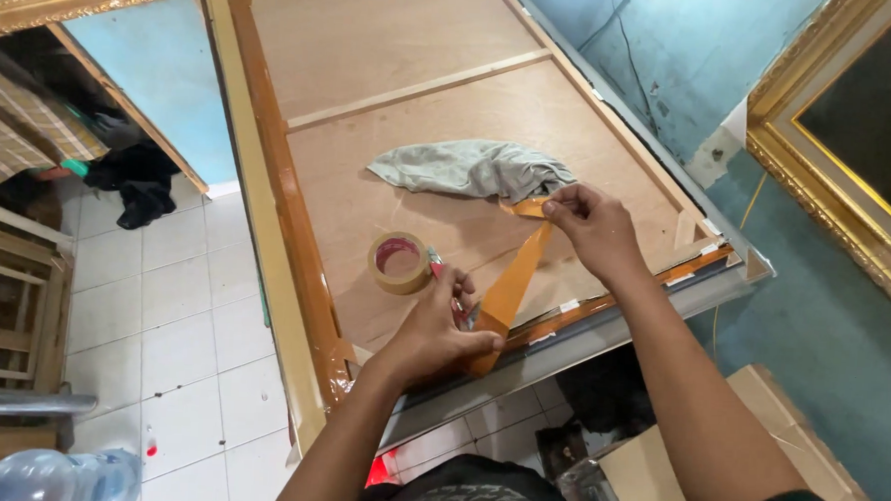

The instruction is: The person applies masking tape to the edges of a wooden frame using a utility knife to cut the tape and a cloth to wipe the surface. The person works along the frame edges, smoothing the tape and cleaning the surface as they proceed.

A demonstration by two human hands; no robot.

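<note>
- A strip of brown tape (517,279) is held taut between both hands above the plywood backing board (422,99) of a large frame lying face down.
- The upper end of the strip is pinched by the right hand (589,227); the fingers are closed tightly on the tape, just beside a crumpled grey cloth (474,168).
- The lower end of the strip is pressed down at the near edge of the frame by the left hand (440,325). The fingers are curled shut around a small tool with a red part (435,263); its kind cannot be determined.
- A roll of tape (399,263) is laid flat on the board, just beside the left hand.
- The left edge of the board (301,234) is already covered with a long run of glossy brown tape.
- An ornate gold frame (830,167) is leaned at the right, against a blue wall.
- A cardboard box (656,470) is placed on the floor below the right forearm.
- A plastic water bottle (55,476) is seen at the lower left, on white floor tiles (182,319).
</note>
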